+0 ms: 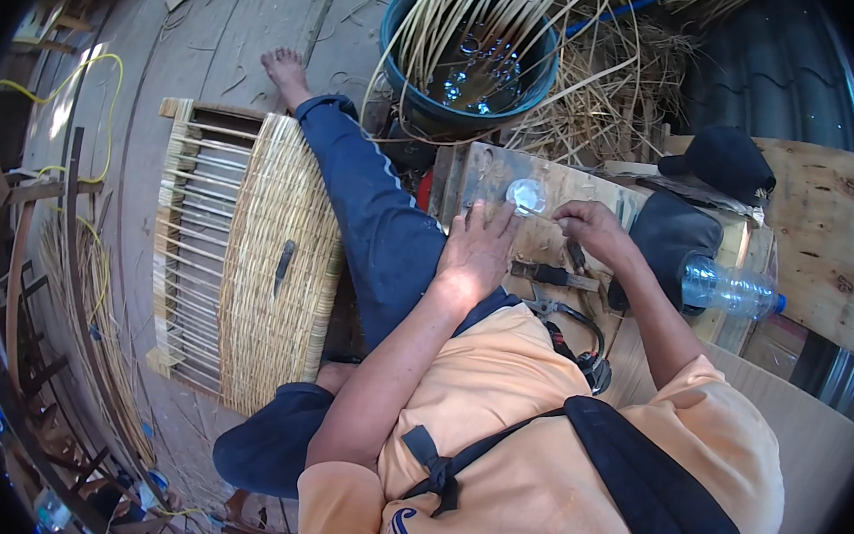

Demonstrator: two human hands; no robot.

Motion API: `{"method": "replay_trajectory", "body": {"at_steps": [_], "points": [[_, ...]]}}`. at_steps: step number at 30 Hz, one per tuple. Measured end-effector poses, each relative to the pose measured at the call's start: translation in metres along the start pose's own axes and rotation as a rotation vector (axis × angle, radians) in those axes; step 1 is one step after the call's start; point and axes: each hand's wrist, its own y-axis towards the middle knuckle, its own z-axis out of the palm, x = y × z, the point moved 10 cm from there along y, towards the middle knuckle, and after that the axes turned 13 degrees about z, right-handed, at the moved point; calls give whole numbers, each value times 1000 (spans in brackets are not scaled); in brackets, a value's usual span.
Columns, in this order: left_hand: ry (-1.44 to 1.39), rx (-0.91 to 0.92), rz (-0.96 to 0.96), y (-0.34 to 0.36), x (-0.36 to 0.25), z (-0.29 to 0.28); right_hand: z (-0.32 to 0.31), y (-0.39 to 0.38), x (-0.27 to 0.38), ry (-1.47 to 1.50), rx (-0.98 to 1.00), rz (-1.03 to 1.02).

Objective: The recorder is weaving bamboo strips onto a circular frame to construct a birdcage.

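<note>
My left hand lies flat on a worn wooden board in front of me, fingers apart, holding nothing. Just beyond its fingertips sits a small clear round lid. My right hand hovers over the same board to the right of the lid, its fingers curled; whether they pinch anything is too small to tell. Below the right hand lie a wooden-handled blade and black-handled pliers. I sit in blue trousers, with my left leg stretched out.
A half-woven cane panel on a wooden frame lies to my left with a dark knife on it. A blue bucket of water and cane strips stands ahead. A clear plastic bottle and a dark cap lie at the right.
</note>
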Motion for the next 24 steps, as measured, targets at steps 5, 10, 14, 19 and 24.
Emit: {"method": "replay_trajectory", "body": {"at_steps": [5,10,14,19,24], "points": [[9,-4,-68,-15,9,2,-4,-5,14,94,53,-56],[36,-301,-42,-27,-12,-4,-25,-54,12,325,-72,-34],[-141,-691,27,-104,-19,-87,-33,-60,-6,359,-117,-93],[-105,-497,-257,-282,56,-93,-23,-63,29,440,-142,-204],[-127,-280,-1053,-553,135,-23,66,-86,201,216,35,-394]]}}
